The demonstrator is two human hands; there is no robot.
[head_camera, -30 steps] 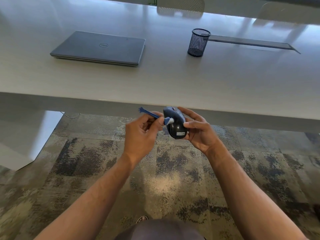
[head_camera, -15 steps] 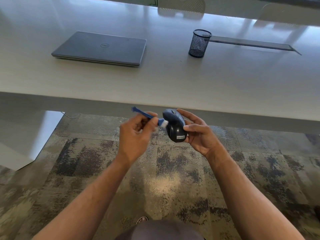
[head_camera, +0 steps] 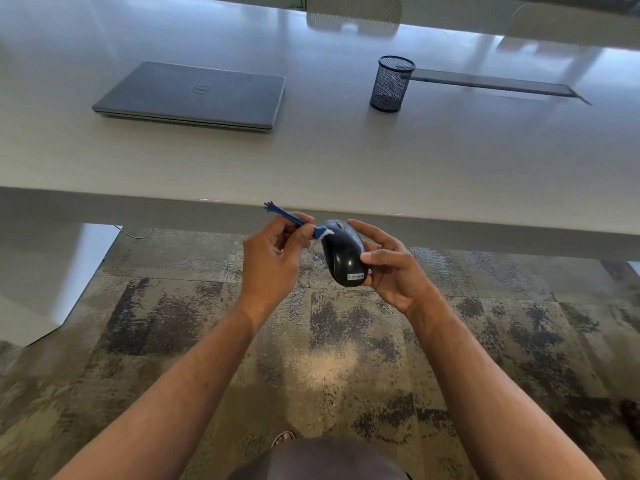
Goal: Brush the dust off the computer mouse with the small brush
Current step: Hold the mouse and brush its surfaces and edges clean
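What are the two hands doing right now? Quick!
Left hand: closed, pinching the small brush.
Right hand: closed, holding the computer mouse.

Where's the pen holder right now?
In the head view, the black mesh pen holder stands upright on the far right of the table, right of the closed laptop.

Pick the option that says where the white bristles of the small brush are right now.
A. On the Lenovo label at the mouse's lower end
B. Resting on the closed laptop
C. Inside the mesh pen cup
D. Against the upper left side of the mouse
D: the left hand pinches the small brush, and its white bristles meet the upper left side of the mouse, which the right hand holds.
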